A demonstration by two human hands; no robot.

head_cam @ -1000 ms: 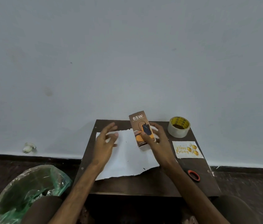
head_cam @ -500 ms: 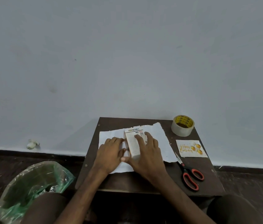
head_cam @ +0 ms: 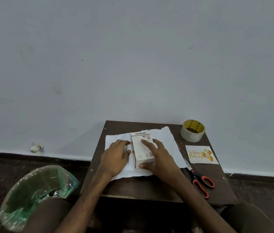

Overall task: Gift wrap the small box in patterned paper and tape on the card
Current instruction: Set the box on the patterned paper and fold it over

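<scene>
**Holding the small box [head_cam: 142, 148] down on the wrapping paper [head_cam: 167, 143]**

The small box is lying flat on the sheet of paper in the middle of the dark wooden table [head_cam: 141, 187]. Its white printed face is pointing up and its long side is running away from the person. The paper is showing its plain white side, and its edges are looking ragged at the near and far right. Whether the underside is patterned cannot be told.

The right hand [head_cam: 161, 158] is gripping the box. Its index finger is lying straight along the top face, the other fingers are draping over the right side, and the thumb is pressing against the near end. The left hand [head_cam: 116, 157] is resting flat on the paper just beside the left side of the box, with fingers together and loosely relaxed, holding nothing.

To the right of the paper, a birthday card [head_cam: 200, 154] with gold lettering and balloons is lying face up on the table. A roll of clear tape [head_cam: 192, 131] with a yellow core is sitting beyond the card at the far right corner. Orange-handled scissors [head_cam: 200, 181] are lying nearer the person, their blade tips touching the right edge of the paper. On the floor to the left, a bin lined with a green plastic bag [head_cam: 37, 192] is standing beside the table.
</scene>
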